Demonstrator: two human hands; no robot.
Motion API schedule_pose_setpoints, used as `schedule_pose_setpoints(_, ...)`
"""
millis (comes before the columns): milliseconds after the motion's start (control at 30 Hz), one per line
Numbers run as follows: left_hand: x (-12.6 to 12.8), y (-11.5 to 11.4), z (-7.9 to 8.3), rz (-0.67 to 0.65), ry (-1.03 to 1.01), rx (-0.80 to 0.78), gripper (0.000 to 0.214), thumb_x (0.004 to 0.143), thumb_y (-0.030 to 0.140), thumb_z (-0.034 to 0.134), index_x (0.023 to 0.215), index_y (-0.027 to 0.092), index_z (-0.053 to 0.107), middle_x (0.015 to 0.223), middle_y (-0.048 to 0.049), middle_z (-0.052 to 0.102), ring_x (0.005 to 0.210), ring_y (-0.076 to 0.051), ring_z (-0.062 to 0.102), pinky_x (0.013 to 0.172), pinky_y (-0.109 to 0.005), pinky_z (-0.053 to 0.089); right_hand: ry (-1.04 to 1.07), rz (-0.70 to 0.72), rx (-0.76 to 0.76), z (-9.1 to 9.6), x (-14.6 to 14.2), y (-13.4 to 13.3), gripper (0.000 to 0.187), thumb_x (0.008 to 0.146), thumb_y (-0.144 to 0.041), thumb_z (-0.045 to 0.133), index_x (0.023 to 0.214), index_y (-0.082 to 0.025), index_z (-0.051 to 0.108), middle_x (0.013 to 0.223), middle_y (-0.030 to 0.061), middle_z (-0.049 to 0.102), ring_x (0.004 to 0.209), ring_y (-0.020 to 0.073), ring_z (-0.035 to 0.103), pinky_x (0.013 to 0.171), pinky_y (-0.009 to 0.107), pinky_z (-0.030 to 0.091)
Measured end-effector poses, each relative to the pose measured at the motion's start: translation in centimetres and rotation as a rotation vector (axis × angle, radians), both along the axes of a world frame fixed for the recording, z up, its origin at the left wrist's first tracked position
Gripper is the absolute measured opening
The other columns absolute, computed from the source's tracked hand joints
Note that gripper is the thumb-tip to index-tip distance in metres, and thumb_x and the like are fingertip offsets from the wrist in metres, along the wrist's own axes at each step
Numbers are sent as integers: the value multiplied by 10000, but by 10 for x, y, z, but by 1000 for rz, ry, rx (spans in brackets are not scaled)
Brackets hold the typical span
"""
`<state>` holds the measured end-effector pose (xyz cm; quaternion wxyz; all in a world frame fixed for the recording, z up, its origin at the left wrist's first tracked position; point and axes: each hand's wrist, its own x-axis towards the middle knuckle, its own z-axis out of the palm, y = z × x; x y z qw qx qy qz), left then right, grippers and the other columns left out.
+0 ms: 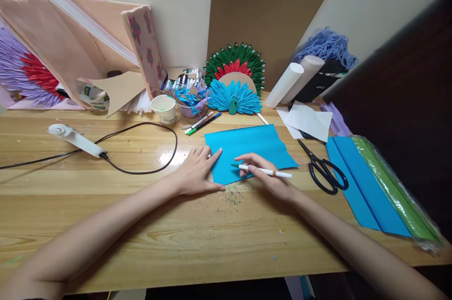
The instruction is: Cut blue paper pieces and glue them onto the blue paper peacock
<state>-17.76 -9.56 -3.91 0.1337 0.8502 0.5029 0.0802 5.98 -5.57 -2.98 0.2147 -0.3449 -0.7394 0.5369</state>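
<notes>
The left hand (199, 170) lies palm down, fingers and thumb parted, on the left edge of one blue sheet (247, 147). The right hand (263, 178) pinches one white pen (280, 174), its green tip angled left over the sheet; contact cannot be determined. Both forearms extend over the front edge of the worktop (169, 229), converging at mid-width.

Between the sheet and the front edge is a strip of wood with green marks and small specks. To the left, one white corded tool (79, 141) lies toward the left edge, its cord looped toward the left hand. To the right, one pair of scissors (317, 159) lies near a folded blue piece (365, 189) and one wrapped green pack (390, 191) along the right edge.

Toward the rear edge stand one paper cup (164, 109), one bowl (192, 109) of blue scraps, one feathered peacock (235, 97) and two rolls (285, 84).
</notes>
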Motion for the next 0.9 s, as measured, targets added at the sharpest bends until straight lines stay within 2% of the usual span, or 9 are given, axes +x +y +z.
schedule_pose_setpoints(67, -1, 0, -1, 7, -12, -12, 976, 686, 763, 413, 1432, 164, 220, 1094, -143, 448, 972, -286, 409, 881, -430, 328, -18, -38, 0, -5, -11, -1, 222, 871, -331, 482, 1021, -185, 556, 904, 57, 625, 832, 175, 584, 713, 291, 452)
schedule_pose_setpoints(200, -1, 1, -3, 5, -19, -19, 970, 692, 769, 391, 1436, 175, 203, 1094, -134, 444, 969, -279, 405, 880, -427, 320, -95, -141, 95, -16, -17, -2, 93, 808, -262, 538, 841, -176, 549, 775, 25, 588, 687, 148, 531, 590, 247, 402)
schedule_pose_setpoints(367, -1, 0, -3, -11, -3, 0, 781, 827, 637, 312, 1430, 150, 222, 1071, -131, 454, 944, -264, 404, 872, -422, 312, -114, -176, 114, -19, -14, -5, 56, 809, -234, 511, 823, -182, 528, 740, 6, 558, 649, 134, 500, 565, 234, 375)
schedule_pose_setpoints(433, -1, 0, -3, -15, -1, 4, 750, 841, 608, 310, 1429, 148, 227, 1067, -129, 455, 938, -263, 403, 868, -419, 312, -134, -177, 124, -18, -15, -5, 49, 808, -228, 507, 819, -185, 528, 733, 2, 555, 643, 133, 498, 559, 231, 369)
schedule_pose_setpoints(600, -1, 0, -3, -14, -9, -8, 776, 822, 623, 338, 1433, 161, 214, 1070, -123, 452, 940, -264, 399, 875, -418, 306, -157, -101, 179, -17, -16, -4, 45, 777, -189, 515, 807, -186, 548, 753, 12, 586, 662, 140, 520, 586, 244, 381)
schedule_pose_setpoints(900, -1, 1, -5, -10, 20, 7, 807, 806, 647, 341, 1435, 159, 207, 1064, -118, 448, 928, -259, 396, 861, -408, 308, -124, 62, 243, -20, -9, 0, 85, 680, -112, 516, 651, -191, 522, 667, 14, 560, 658, 157, 500, 597, 276, 364)
